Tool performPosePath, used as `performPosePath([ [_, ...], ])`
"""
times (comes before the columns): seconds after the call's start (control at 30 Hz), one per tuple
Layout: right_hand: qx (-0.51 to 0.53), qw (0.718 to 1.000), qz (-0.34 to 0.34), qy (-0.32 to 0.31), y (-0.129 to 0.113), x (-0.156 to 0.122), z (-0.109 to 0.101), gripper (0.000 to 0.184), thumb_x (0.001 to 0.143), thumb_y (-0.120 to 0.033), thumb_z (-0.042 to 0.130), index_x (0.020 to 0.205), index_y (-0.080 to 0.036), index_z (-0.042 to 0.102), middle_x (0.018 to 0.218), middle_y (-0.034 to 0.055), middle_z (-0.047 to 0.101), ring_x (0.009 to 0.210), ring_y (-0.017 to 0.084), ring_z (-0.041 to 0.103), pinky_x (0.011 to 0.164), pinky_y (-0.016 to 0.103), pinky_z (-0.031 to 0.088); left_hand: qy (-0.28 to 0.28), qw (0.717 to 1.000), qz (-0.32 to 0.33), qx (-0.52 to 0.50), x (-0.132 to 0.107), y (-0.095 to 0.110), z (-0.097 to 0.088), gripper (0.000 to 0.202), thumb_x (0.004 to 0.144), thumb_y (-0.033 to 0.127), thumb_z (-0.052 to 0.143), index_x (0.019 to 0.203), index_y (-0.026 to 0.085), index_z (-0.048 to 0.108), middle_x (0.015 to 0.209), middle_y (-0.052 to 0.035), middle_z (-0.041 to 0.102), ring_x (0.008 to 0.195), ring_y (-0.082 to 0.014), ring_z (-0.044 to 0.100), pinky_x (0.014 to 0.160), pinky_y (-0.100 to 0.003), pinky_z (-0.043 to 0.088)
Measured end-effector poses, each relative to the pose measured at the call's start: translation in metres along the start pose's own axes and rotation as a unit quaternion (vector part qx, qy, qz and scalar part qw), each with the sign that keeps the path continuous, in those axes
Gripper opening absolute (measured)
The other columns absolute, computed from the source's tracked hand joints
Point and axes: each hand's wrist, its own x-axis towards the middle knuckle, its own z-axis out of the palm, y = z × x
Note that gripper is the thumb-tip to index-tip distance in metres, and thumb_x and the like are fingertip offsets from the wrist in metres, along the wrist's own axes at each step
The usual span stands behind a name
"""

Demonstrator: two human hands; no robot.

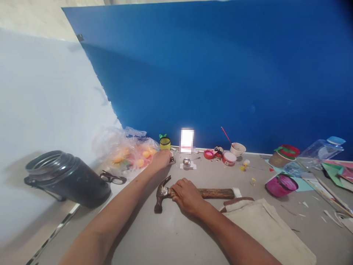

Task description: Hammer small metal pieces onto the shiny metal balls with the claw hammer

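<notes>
Bare tabletop (171,243) between your forearms: low passage as far as the hammer (215,193). It lies crosswise under your right hand (187,193); only a raised path crosses it to the open strip before the foil ball (186,162). Left side tight: plastic bag (132,151) crowds your left hand (162,158); eyeglasses (113,177) and dark flask (77,176) block an outward sweep. Right: canvas pouch (267,224) near the handle's end, then a gap to the pink cup (281,187). Rear: pink tub (229,159), white cup (238,148) with leaning red stick (226,135); blue panel (209,73) walls you off behind.
</notes>
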Motion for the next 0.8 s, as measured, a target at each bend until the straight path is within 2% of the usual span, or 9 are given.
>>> performPosePath([
  [0.2,0.019,1.0,0.004,0.0,0.0009,0.001,-0.0001,0.02,0.097,-0.031,0.067,0.114,-0.021,0.066,0.113,0.0066,0.066,0.107,0.024,0.054,0.091,0.035,0.039,-0.02,0.999,0.022,0.032,-0.0016,0.0018,-0.0016,0.02,0.085,0.013,0.057,0.073,0.017,0.073,0.09,-0.0148,0.072,0.086,-0.0278,0.068,0.072,-0.032,0.045],
  [0.5,0.034,0.999,0.015,0.003,0.0031,0.0013,0.0028,0.019,0.096,-0.032,0.068,0.112,-0.022,0.067,0.111,0.0058,0.066,0.106,0.024,0.054,0.089,0.034,0.039,-0.015,0.998,0.032,0.043,-0.0002,-0.0012,0.0071,0.021,0.091,0.015,0.05,0.091,0.017,0.071,0.103,-0.0143,0.073,0.092,-0.0262,0.069,0.078,-0.033,0.044],
  [0.67,0.038,0.999,0.023,0.005,0.0035,0.0015,0.0052,0.021,0.095,-0.033,0.068,0.112,-0.021,0.068,0.11,0.006,0.065,0.104,0.023,0.054,0.089,0.034,0.039,0.001,1.0,0.013,0.022,-0.0039,-0.0014,0.0064,0.022,0.095,0.02,0.047,0.092,0.018,0.069,0.099,-0.0137,0.074,0.09,-0.026,0.068,0.074,-0.032,0.042],
  [0.8,0.034,0.999,0.037,0.004,0.0005,0.0023,0.0042,0.018,0.094,-0.031,0.068,0.11,-0.021,0.068,0.11,0.0065,0.065,0.105,0.024,0.054,0.089,0.035,0.039,0.017,1.0,-0.014,-0.017,-0.0035,-0.0008,0.0037,0.018,0.092,0.023,0.051,0.089,0.018,0.068,0.092,-0.0125,0.074,0.085,-0.0264,0.067,0.07,-0.032,0.04],
])
